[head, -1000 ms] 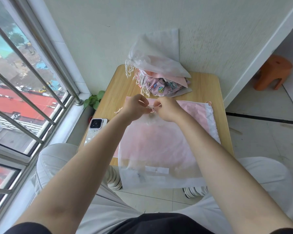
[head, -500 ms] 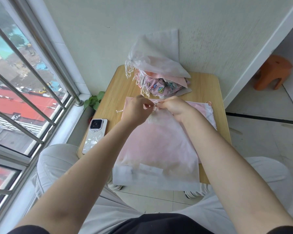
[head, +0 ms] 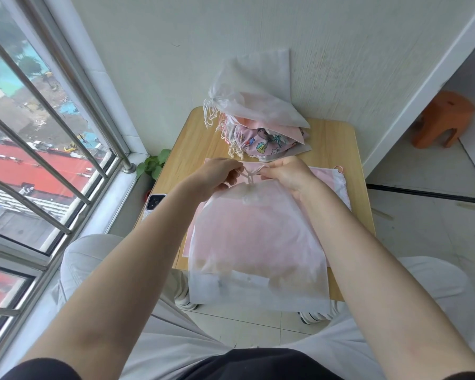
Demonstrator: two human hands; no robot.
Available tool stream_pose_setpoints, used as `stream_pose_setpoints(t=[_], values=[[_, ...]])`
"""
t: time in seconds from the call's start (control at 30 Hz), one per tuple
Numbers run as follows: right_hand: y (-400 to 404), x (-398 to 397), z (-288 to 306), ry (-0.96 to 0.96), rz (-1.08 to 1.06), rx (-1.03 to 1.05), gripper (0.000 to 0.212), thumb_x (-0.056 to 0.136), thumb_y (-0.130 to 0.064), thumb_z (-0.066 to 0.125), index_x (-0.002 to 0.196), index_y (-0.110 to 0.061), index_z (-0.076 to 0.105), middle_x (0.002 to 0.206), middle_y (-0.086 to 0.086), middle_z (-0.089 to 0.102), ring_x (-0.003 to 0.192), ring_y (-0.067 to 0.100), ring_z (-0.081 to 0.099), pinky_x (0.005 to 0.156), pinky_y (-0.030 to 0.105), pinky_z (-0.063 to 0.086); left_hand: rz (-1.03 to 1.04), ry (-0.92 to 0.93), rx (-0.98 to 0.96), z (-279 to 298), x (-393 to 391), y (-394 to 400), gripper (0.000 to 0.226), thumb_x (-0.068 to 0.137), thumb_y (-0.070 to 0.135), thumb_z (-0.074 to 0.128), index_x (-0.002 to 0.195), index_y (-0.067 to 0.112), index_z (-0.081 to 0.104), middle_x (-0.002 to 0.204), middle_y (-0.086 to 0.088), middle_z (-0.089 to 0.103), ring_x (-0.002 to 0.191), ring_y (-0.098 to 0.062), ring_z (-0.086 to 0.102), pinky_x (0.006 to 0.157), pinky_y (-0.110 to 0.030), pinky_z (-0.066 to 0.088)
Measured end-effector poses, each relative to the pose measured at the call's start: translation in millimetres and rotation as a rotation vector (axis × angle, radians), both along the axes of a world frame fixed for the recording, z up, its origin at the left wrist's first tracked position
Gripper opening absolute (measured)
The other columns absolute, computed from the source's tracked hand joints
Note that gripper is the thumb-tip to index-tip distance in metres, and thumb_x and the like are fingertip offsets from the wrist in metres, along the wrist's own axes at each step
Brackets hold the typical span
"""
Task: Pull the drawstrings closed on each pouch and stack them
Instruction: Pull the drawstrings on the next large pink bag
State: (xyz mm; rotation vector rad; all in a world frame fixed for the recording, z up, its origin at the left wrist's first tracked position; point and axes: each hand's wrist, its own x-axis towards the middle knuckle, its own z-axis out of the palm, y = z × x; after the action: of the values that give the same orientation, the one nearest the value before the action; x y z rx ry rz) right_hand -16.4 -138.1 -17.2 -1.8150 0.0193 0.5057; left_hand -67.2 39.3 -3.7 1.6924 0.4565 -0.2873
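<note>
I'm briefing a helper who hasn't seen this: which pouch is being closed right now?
On the wooden table, nearest the person, lies a white translucent pouch over pink ones. Unlike the stacked pile by the wall, the left hand and right hand pinch its drawstrings.

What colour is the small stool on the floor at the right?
The stool is orange, seen in the head view, the only view.
</note>
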Motion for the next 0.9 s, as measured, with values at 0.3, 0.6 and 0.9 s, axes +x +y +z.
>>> stream_pose_setpoints(t=[0.3, 0.6, 0.9], values=[[-9.0, 5.7, 0.9, -0.012, -0.229, -0.039, 0.007, 0.087, -0.007, 0.063, 0.087, -0.005, 0.070, 0.070, 0.005, 0.064, 0.050, 0.008, 0.057, 0.039, 0.008, 0.037, -0.258, -0.041, 0.494, -9.6, -3.4, 13.7, 0.034, 0.097, 0.036, 0.052, 0.085, 0.008, 0.067, 0.083, -0.004, 0.059, 0.075, -0.019, 0.051, 0.071, -0.031, 0.043], [-19.6, 12.7, -18.8, 0.124, -0.401, -0.039, 0.013, 0.090, -0.012, 0.063, 0.094, -0.002, 0.071, 0.070, 0.003, 0.065, 0.060, 0.015, 0.059, 0.046, 0.011, 0.046, -0.508, -0.045, 0.896, -23.9, -1.5, 27.3, 0.034, 0.103, 0.034, 0.043, 0.109, 0.010, 0.065, 0.102, -0.002, 0.056, 0.100, -0.021, 0.048, 0.084, -0.031, 0.037], [-12.9, 22.2, 1.7, -0.007, -0.278, -0.176, 0.012, 0.084, -0.020, 0.068, 0.079, -0.011, 0.075, 0.055, 0.004, 0.061, 0.037, 0.013, 0.033, 0.038, 0.015, 0.025, -0.309, -0.125, 0.870, -30.1, 1.1, 22.5, 0.020, 0.094, 0.035, 0.060, 0.091, 0.017, 0.067, 0.095, -0.002, 0.063, 0.091, -0.021, 0.058, 0.070, -0.030, 0.044]])
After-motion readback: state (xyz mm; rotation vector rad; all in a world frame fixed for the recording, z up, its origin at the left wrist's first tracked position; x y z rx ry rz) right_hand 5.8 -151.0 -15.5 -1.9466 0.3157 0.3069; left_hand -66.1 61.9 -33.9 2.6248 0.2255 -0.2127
